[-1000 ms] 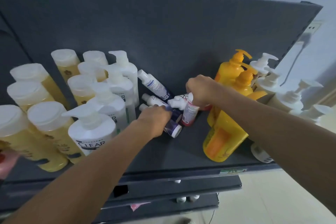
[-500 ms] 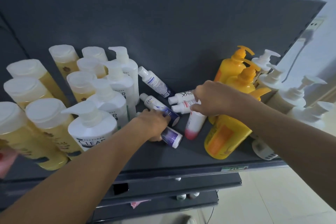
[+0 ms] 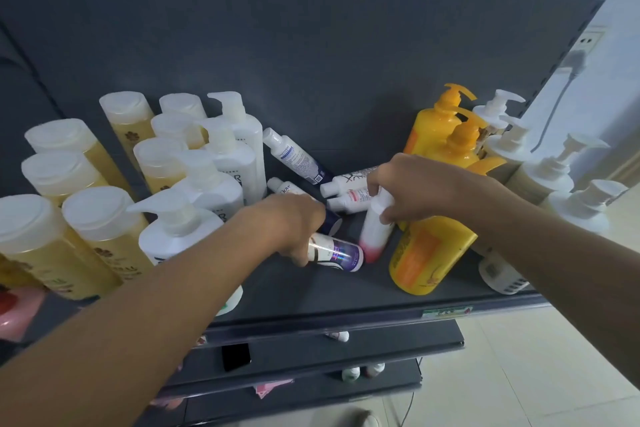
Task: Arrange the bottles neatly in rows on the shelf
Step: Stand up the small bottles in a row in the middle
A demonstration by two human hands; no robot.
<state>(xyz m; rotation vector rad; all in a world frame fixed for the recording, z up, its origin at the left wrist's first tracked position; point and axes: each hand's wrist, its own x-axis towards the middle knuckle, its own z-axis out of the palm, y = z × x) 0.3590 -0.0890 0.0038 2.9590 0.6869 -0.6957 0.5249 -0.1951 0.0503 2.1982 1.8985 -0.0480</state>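
On the dark grey shelf (image 3: pixel 311 295) small bottles lie loose in the middle. My left hand (image 3: pixel 294 222) grips a small white bottle with a purple end (image 3: pixel 337 251), lying on its side. My right hand (image 3: pixel 412 184) holds the top of a white bottle with a pink base (image 3: pixel 374 236), which stands tilted on the shelf. Behind lie a Dove bottle (image 3: pixel 287 188), a white bottle with blue print (image 3: pixel 294 156) and two more small white bottles (image 3: pixel 349 180).
Tall pale-yellow bottles (image 3: pixel 104 218) and white pump bottles (image 3: pixel 221 163) stand in rows at the left. Orange pump bottles (image 3: pixel 433 246) and cream pump bottles (image 3: pixel 540 170) crowd the right. Lower shelves (image 3: pixel 311 350) show below, with a tiled floor to the right.
My right hand set the pink-based bottle down from mid-air onto the shelf and still holds its top. My left hand stayed on the purple-ended bottle.
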